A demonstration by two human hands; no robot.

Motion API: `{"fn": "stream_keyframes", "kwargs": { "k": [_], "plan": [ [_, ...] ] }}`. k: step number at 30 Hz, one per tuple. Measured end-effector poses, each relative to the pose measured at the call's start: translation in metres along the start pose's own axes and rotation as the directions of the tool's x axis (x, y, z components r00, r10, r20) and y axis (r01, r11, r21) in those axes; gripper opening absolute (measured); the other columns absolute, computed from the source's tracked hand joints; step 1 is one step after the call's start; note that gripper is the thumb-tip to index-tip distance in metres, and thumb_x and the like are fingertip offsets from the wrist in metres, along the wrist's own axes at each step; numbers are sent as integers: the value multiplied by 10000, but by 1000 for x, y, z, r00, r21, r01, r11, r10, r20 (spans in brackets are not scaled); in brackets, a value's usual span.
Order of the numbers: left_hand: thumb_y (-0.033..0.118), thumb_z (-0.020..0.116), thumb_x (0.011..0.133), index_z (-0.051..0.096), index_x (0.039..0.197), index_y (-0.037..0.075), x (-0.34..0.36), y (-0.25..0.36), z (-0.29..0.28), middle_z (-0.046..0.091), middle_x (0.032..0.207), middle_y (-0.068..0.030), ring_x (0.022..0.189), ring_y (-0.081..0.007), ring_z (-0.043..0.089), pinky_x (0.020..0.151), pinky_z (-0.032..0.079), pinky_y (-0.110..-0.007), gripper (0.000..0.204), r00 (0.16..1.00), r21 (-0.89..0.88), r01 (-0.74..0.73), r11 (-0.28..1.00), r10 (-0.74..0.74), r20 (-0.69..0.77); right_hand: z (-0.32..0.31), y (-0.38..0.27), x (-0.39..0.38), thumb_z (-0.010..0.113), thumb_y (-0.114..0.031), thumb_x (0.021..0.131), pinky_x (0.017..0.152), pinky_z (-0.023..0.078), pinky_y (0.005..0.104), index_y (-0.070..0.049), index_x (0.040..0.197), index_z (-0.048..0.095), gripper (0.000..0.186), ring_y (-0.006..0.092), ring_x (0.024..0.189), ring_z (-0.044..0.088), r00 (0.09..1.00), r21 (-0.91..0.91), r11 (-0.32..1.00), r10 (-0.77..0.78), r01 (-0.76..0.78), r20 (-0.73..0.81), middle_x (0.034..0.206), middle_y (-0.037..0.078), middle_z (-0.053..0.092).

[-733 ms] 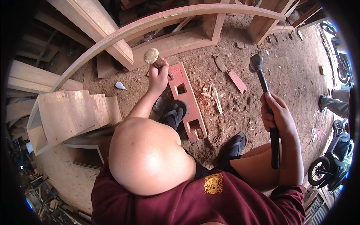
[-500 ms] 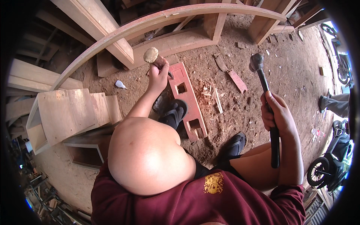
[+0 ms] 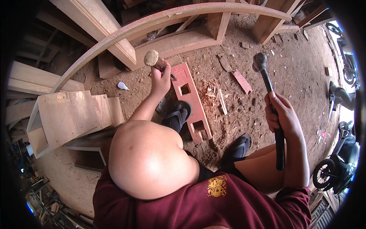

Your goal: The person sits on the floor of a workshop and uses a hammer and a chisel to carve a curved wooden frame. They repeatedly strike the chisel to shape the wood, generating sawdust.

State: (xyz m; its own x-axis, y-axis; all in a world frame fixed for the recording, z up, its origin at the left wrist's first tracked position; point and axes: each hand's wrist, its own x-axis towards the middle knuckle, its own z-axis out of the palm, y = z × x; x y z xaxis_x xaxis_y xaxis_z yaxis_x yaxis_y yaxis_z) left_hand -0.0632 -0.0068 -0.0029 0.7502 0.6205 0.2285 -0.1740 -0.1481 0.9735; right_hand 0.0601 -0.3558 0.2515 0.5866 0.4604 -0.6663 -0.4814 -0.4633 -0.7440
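Observation:
My left hand [image 3: 161, 79] is closed round a chisel [image 3: 151, 58] with a wooden handle and a pale, battered butt end. Its dark blade tip shows past my fingers, near the far end of a reddish wooden block [image 3: 195, 105]. Two square holes are cut in that block, with a shallow marked square at its far end. In my right hand [image 3: 283, 114] is a hammer [image 3: 261, 63], gripped midway along its black handle, its head raised over the ground to the right of the block. My sandalled left foot [image 3: 178, 115] is against the block's left side.
Wood chips [image 3: 216, 97] lie right of the block, with a flat reddish offcut [image 3: 242, 82] beyond. A curved wooden beam [image 3: 171, 14] and frames stand at the far side. Stacked boards [image 3: 70, 118] are at left, a motorcycle [image 3: 335, 168] at right, and a person's leg [image 3: 341, 97] beyond.
The chisel's butt end has shifted slightly left and nearer. My hammer hand has hardly moved. At the right edge, the other person's legs have changed position.

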Motion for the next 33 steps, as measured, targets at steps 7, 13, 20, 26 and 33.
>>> {"fn": "stream_keyframes", "kwargs": {
  "k": [7, 13, 20, 26, 33],
  "plan": [
    [14, 536, 947, 401, 1097, 16, -1, 7, 3, 545, 1010, -72, 908, -128, 584, 802, 490, -279, 202, 1000, -22, 4, 1000, -5, -30, 2, -1, 2, 436, -410, 1023, 324, 279, 215, -114, 897, 476, 323, 35, 360, 313, 1000, 6, 1000, -4, 4, 18, 535, -55, 360],
    [30, 610, 896, 509, 907, 18, 2, 30, -4, 654, 889, -67, 869, -150, 671, 714, 540, -287, 103, 997, 145, 27, 989, -38, 72, 11, -1, 6, 445, -383, 1025, 332, 285, 214, -107, 902, 479, 304, 36, 371, 320, 1000, 1, 1000, 6, -6, 19, 543, -53, 365],
    [24, 626, 860, 553, 848, 40, 13, 36, -13, 681, 860, -61, 880, -141, 675, 749, 554, -307, 76, 979, -36, 155, 987, -149, 138, 58, -12, 16, 417, -346, 1036, 417, 346, 245, -74, 863, 456, 325, 68, 464, 381, 996, -270, 960, -49, 67, 73, 622, -34, 410],
    [-19, 591, 862, 532, 866, 53, 8, 39, -25, 694, 901, -88, 909, -153, 666, 797, 535, -314, 94, 965, 57, 134, 989, -143, 222, 125, -80, 0, 428, -421, 1023, 423, 342, 219, -51, 880, 492, 402, 44, 475, 421, 820, -315, 758, -521, 572, 235, 609, -37, 451],
    [-14, 609, 856, 521, 846, 57, 16, 55, -16, 682, 841, -59, 849, -128, 655, 725, 539, -302, 113, 949, 214, 54, 975, -117, 293, 173, -45, 68, 460, -331, 1014, 455, 435, 407, -23, 939, 505, 320, 279, 471, 543, 557, -651, 249, -765, 717, 322, 587, 112, 550]
  ]
}}
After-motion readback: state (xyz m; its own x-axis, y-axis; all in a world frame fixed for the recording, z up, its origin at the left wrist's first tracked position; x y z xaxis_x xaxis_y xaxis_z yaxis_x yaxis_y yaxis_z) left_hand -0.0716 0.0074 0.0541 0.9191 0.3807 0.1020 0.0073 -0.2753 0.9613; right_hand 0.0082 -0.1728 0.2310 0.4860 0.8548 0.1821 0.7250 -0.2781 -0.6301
